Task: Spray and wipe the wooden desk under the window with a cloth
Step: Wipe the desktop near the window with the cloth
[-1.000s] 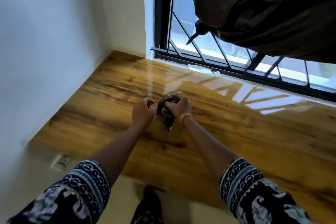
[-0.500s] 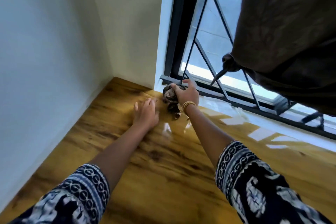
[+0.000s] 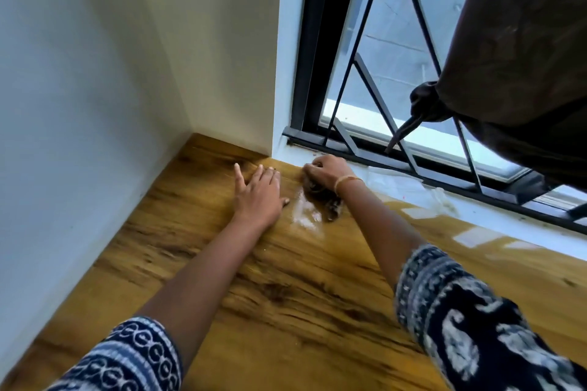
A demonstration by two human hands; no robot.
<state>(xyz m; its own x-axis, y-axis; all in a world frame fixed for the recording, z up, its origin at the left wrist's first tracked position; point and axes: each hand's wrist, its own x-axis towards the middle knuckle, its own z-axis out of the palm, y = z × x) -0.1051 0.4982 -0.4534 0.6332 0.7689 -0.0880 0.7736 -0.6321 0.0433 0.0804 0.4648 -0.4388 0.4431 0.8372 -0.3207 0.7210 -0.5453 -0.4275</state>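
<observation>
At the left, the left hand is now laid flat on the wooden desk, fingers straight and spread, where a second ago it was loosely curled beside the cloth; it appears to serve as a brace for the reach. Just to its right, a wet, glossy patch is seen on the wood. Beside that, the dark cloth is bunched under the right hand, whose fingers are curled round it, a gold bangle at the wrist. The cloth has been carried from mid-desk to the far left corner, right against the white window sill. Wiping is judged to be under way at the far edge, with the near and right stretches left to be covered
</observation>
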